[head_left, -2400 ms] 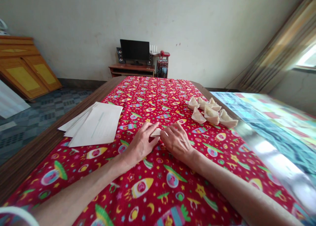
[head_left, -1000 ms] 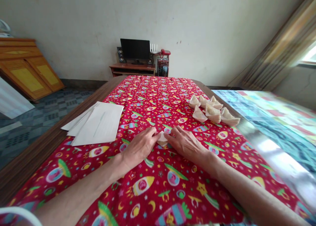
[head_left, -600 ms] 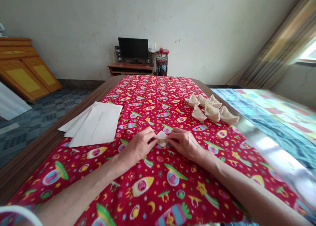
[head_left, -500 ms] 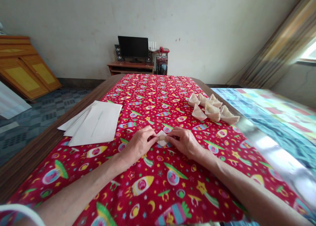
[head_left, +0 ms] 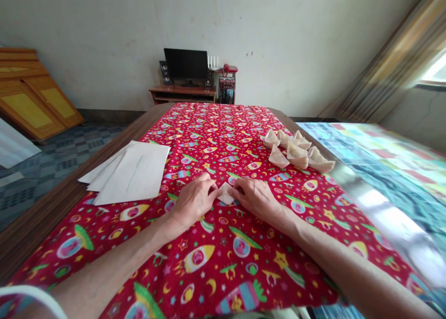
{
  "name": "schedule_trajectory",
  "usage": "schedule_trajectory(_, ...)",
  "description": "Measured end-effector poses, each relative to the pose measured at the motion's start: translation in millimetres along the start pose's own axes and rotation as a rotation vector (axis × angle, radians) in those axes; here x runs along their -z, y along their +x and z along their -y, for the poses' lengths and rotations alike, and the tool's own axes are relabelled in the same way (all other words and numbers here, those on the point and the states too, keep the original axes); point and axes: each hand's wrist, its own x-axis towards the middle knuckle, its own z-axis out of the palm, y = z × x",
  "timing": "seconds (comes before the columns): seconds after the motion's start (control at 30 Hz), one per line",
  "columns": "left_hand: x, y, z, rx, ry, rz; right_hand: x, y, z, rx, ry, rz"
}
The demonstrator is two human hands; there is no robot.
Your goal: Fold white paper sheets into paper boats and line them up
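Observation:
A small folded piece of cream paper (head_left: 226, 194) lies on the red patterned tablecloth (head_left: 223, 244) at the table's middle. My left hand (head_left: 193, 200) pinches its left edge with curled fingers. My right hand (head_left: 256, 197) grips its right edge, fingers bent over it. Both hands rest low on the cloth and hide much of the paper.
A loose stack of white paper sheets (head_left: 130, 171) lies to the left. Several folded paper boats (head_left: 298, 154) sit in a heap at the far right. A shiny patterned surface (head_left: 383, 179) runs along the right. A desk with a monitor (head_left: 186, 66) stands by the far wall.
The folded paper has been turned and pressed from a flat strip into a smaller pointed shape between my fingertips. Both hands stayed in the same spot, drawn slightly closer together.

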Motion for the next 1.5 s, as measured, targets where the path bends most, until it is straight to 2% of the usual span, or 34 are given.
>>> schedule_trajectory(0.13,-0.3,1,-2,0.008,0.047,-0.033,0,5,-1,0.011,0.008,0.018)
schedule_trajectory(0.4,2.3,-2,5,0.005,-0.009,-0.031,6,6,-6,0.002,0.068,0.112)
schedule_trajectory(0.5,0.9,-5,9,-0.033,-0.066,-0.05,7,3,-6,-0.005,0.12,0.086)
schedule_trajectory(0.63,0.2,-9,14,-0.08,-0.197,-0.089,4,1,-5,-0.038,0.292,0.024)
schedule_trajectory(0.77,-1.6,-10,8,-0.077,-0.205,-0.082,1,3,2,-0.104,0.426,-0.02)
schedule_trajectory(0.93,-8.0,-6,1,-0.069,-0.196,-0.15,4,1,14,-0.104,0.462,0.047)
schedule_trajectory(1.03,-4.0,-2,3,-0.049,-0.128,-0.204,4,-2,15,-0.07,0.509,0.072)
schedule_trajectory(1.07,-0.5,-2,3,-0.045,-0.088,-0.202,5,-3,14,-0.047,0.533,0.042)
schedule_trajectory(1.13,9.2,-1,2,-0.055,0.004,-0.165,6,-4,13,0.019,0.559,-0.097)
schedule_trajectory(1.23,25.7,0,-7,-0.141,0.149,-0.087,12,-1,12,0.157,0.446,-0.302)
schedule_trajectory(1.37,39.8,4,-25,-0.312,0.294,-0.088,19,3,10,0.235,0.238,-0.313)
schedule_trajectory(1.43,40.3,6,-29,-0.361,0.308,-0.104,18,4,5,0.218,0.248,-0.301)
schedule_trajectory(1.5,36.2,7,-27,-0.375,0.281,-0.137,16,4,0,0.176,0.367,-0.283)
